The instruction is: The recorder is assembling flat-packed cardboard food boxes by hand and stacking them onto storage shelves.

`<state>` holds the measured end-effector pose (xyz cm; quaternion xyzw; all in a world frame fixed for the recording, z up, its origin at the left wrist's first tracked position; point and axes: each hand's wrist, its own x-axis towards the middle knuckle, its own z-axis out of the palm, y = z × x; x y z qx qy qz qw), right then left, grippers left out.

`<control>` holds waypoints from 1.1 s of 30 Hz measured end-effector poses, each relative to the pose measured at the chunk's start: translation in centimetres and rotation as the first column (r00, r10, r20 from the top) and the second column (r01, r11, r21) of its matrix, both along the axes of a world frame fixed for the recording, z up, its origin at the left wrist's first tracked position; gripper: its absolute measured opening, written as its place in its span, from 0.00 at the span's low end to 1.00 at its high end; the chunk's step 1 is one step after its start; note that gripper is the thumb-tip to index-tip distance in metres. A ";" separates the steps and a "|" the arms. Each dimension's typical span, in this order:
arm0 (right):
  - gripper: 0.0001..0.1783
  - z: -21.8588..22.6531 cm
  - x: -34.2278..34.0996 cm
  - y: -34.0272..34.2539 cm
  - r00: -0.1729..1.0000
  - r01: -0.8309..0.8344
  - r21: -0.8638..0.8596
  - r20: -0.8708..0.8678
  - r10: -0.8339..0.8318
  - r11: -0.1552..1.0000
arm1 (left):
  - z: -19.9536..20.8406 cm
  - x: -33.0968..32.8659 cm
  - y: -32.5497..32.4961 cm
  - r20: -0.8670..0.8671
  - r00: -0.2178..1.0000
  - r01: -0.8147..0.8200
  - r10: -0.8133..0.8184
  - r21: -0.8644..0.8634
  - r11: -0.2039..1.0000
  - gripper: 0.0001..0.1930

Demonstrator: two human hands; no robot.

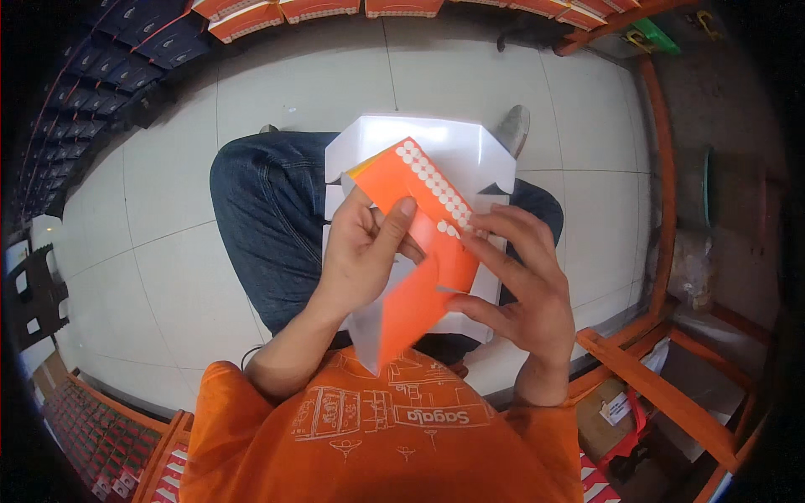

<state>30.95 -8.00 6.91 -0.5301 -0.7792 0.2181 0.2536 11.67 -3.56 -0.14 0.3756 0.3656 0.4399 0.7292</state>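
Above my lap I hold an orange folded cardboard piece with rows of white dots along its right edge and a paler inner side. My left hand is closed on its left part, with the thumb pressed on top and the other fingers partly hidden underneath. At its right edge my right hand has its fingertips by the dots and its thumb by a bent flap. That flap hangs toward me and looks blurred. Beneath it, a white cardboard box blank with angled corners lies across my thighs, partly covered.
Pale floor tiles surround my legs. Stacks of dark blue boxes stand far left, and orange-and-white boxes line the far side. An orange wooden frame runs along my right. Small packages fill a rack at lower left.
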 end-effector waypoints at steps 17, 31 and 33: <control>0.23 -1.3 -0.6 -0.4 0.920 0.128 -0.179 -0.346 -0.184 0.975 | 1.2 -0.1 -0.2 0.075 0.974 0.218 -0.213 -0.070 0.973 0.14; 0.50 -0.1 -0.1 0.9 0.999 -0.048 -0.153 0.011 0.050 0.987 | -3.8 0.0 1.5 -0.676 0.616 0.747 -0.405 0.338 0.573 0.20; 0.49 -0.2 0.5 0.8 0.998 0.043 -0.144 -0.047 -0.051 0.989 | -4.2 -4.5 3.9 -0.319 0.512 0.847 -0.798 0.034 0.530 0.28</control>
